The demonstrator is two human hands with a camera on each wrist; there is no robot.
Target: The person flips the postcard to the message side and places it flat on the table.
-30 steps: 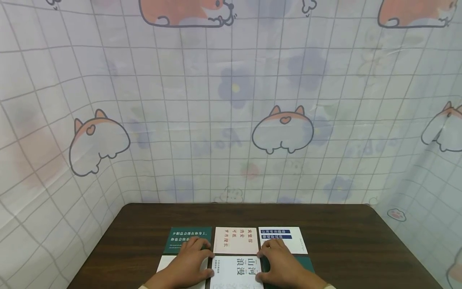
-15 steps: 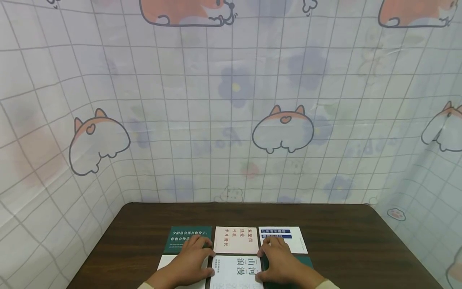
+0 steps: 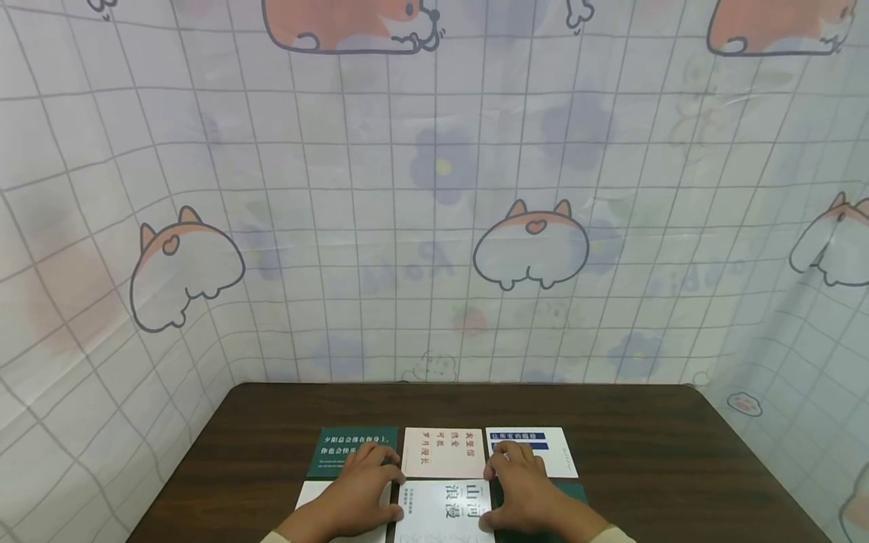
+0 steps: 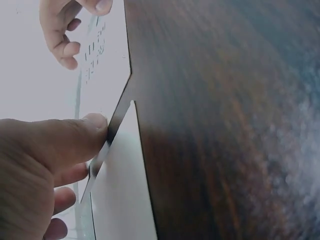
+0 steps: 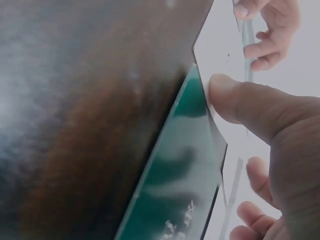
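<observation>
The white card with grey lettering (image 3: 434,507) is at bottom centre of the head view. The left hand (image 3: 360,494) and right hand (image 3: 524,494), fingers loosely spread, touch its opposite side edges. Just above is a pink card (image 3: 443,454), between green (image 3: 324,461) and blue-labelled (image 3: 558,456) cards on the brown table (image 3: 652,452).

Soft, even light fills the head view; wrist views blur the worktop (image 4: 225,125), with glare at three o'clock in the left, nine in the right.
</observation>
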